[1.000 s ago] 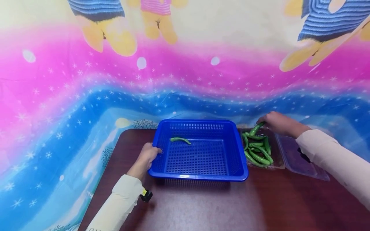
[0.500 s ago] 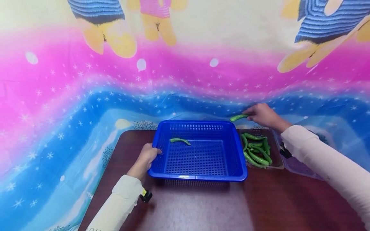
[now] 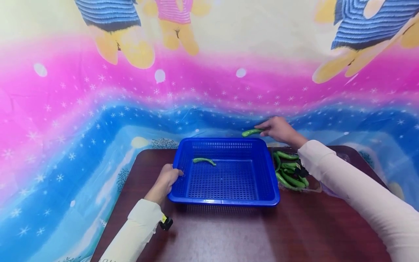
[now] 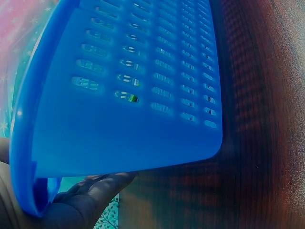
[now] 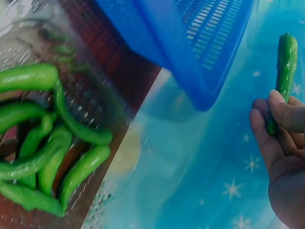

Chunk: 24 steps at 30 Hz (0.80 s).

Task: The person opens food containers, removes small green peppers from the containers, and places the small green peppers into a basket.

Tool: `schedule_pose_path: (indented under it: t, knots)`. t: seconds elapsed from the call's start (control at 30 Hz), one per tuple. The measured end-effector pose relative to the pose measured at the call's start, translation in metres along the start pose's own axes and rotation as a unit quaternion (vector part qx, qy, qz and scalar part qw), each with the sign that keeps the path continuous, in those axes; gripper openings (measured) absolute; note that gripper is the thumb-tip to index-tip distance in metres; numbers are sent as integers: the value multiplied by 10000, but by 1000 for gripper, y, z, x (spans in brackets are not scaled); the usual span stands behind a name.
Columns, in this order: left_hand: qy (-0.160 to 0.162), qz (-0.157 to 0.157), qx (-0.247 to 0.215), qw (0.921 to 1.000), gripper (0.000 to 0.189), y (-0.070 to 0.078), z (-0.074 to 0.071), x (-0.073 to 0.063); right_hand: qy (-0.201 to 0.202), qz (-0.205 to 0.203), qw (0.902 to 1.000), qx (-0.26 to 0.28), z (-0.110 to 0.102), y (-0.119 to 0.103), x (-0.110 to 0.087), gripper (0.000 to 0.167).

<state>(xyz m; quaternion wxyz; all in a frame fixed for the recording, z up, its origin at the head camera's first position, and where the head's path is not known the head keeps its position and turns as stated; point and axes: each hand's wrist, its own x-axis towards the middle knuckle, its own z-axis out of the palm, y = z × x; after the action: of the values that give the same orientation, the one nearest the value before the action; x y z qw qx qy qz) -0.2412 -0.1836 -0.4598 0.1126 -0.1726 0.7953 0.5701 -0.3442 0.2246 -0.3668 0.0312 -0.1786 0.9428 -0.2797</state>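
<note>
My left hand (image 3: 167, 179) grips the left rim of a blue plastic basket (image 3: 222, 202), thumb over the edge; in the left wrist view the fingers (image 4: 95, 191) lie against the basket's outside. One green pepper (image 3: 204, 160) rests inside, near the back left. Above and behind the basket's far rim, my right hand (image 3: 278, 129) pinches another green pepper (image 3: 251, 133) by one end. The right wrist view shows this held pepper (image 5: 287, 62) pointing away from the thumb and fingers. Several more green peppers (image 3: 291, 181) lie in a clear plastic box (image 3: 315, 186) right of the basket.
A dark reddish-brown table (image 3: 229, 236) carries the basket and box. The box's clear lid (image 3: 330, 191) lies to its right, mostly hidden under the right sleeve (image 3: 353, 182). Behind the table hangs a patterned cloth (image 3: 209, 94) in blue and pink.
My right hand has lifted a pepper out of the clear box and carried it left, over the basket's far rim. The left hand and basket have stayed in place.
</note>
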Motion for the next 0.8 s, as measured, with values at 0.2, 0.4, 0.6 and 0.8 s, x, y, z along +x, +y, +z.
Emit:
schedule_pose_path:
  t: [0.2, 0.4, 0.6, 0.8]
  knots:
    - [-19, 3, -11, 10000, 37, 1, 0, 1, -50, 69, 9998, 195, 9, -11, 8, 38]
    - [-10, 18, -21, 10000, 37, 1, 0, 1, -150, 5, 9995, 266, 22, -25, 16, 37]
    - [-2, 14, -76, 10000, 35, 0, 0, 0, -161, -177, 9994, 262, 36, -45, 23, 36]
    - [17, -4, -118, 9999, 35, -1, 1, -1, -142, -260, 9991, 312, 51, -67, 29, 35]
